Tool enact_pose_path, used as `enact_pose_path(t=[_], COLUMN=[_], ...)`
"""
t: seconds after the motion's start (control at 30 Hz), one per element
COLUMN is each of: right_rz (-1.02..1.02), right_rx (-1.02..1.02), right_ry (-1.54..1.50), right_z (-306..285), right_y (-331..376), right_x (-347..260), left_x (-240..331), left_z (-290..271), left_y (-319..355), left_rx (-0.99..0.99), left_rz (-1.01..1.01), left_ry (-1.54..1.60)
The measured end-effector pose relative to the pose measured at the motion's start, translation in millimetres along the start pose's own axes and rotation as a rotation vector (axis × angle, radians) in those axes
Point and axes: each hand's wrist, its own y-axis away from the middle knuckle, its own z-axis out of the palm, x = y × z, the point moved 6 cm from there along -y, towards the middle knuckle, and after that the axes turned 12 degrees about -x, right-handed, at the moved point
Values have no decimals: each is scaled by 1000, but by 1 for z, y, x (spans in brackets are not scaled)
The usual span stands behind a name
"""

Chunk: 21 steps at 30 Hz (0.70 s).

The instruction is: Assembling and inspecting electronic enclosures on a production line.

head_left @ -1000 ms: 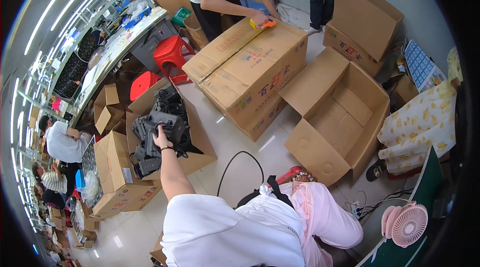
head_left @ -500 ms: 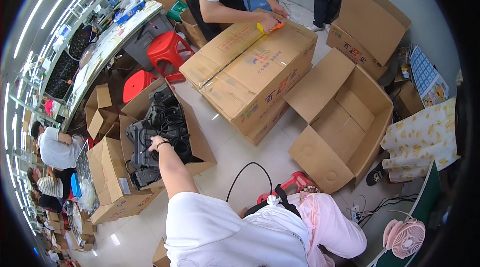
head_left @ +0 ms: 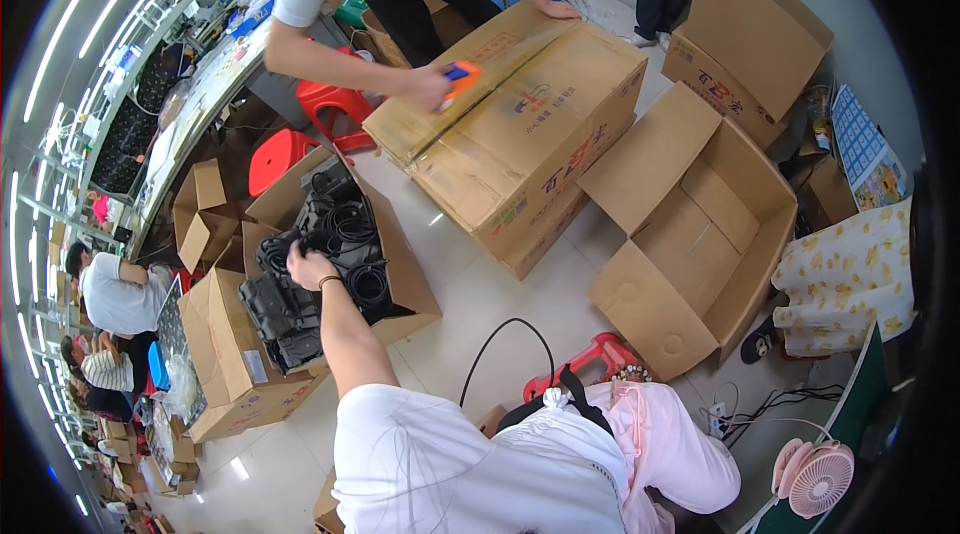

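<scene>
My left hand (head_left: 311, 270), a dark band at its wrist, reaches into an open cardboard box (head_left: 408, 279) at the left. Its fingers are curled down among black devices (head_left: 270, 306) and coiled black cables (head_left: 362, 234). What lies under the fingertips is hidden and cannot be made out. The devices are stacked closely, with the cables along the box's far and right sides. My right hand is out of view.
A co-worker bends over a large closed carton (head_left: 520, 124), holding an orange-and-blue hand tool (head_left: 462, 80). An open carton (head_left: 700, 244) stands right, beside another carton (head_left: 735, 54). Red stools (head_left: 282, 159) stand behind my box. A pink fan (head_left: 815, 479) sits lower right.
My left hand has shifted slightly up and left over the devices, its fingers now more curled. The co-worker's tool hand has moved left along the large carton's top.
</scene>
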Motion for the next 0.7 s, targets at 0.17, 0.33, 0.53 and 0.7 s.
enact_pose_path(t=[0.17, 0.33, 0.53, 0.7], right_rz=[287, 412, 37, 372], right_rx=[126, 150, -46, 211], right_ry=[-105, -134, -318, -359], right_z=[30, 47, 39, 28], right_y=[-3, -2, -7, 8], right_x=[-26, -52, -39, -31], left_x=[-78, -109, -143, -187], left_z=[7, 26, 46, 119], left_y=[22, 25, 98, 127], left_rx=[194, 282, 22, -634], left_rz=[-515, -594, -963, -741], left_ry=[296, 1001, 345, -224])
